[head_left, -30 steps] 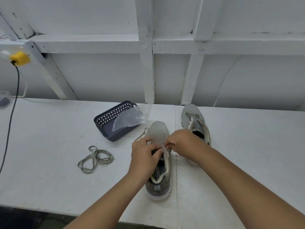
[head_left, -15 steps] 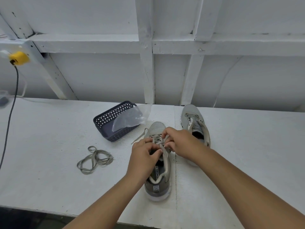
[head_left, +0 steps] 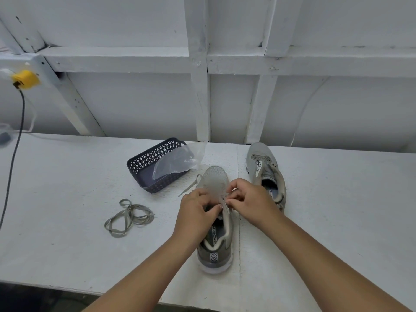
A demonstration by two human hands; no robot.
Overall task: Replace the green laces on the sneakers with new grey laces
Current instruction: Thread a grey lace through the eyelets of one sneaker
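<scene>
A grey sneaker (head_left: 216, 239) stands in front of me, toe pointing away. My left hand (head_left: 198, 210) and my right hand (head_left: 249, 199) meet over its eyelets, both pinching the lace (head_left: 225, 204) threaded there. One loose lace end (head_left: 190, 185) trails off the shoe's left side. The second sneaker (head_left: 265, 172) stands to the right and further back, with no lace that I can make out. A loose olive-green lace (head_left: 129, 218) lies coiled on the table to the left.
A dark perforated basket (head_left: 146, 165) with a clear plastic bag (head_left: 177, 164) in it sits behind the near shoe. A black cable (head_left: 13, 154) hangs from a yellow plug (head_left: 24, 78) at the far left. The table's front edge (head_left: 67, 287) is close to me.
My right hand went forward over the eyelets and has drawn back a little. My left hand stays at the tongue. The loose lace end on the left has shifted slightly.
</scene>
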